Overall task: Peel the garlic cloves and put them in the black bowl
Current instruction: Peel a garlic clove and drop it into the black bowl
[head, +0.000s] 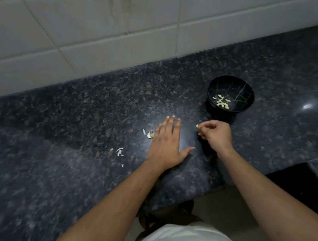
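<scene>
The right hand pinches a clove at its fingertips, just short of the bowl, which stands beyond it and already holds several peeled cloves. The left hand lies flat and released on the table, with a few cloves just beside its fingers and skins further out to its left. Judging by this, most of the work is done; no writing or labels show.
</scene>
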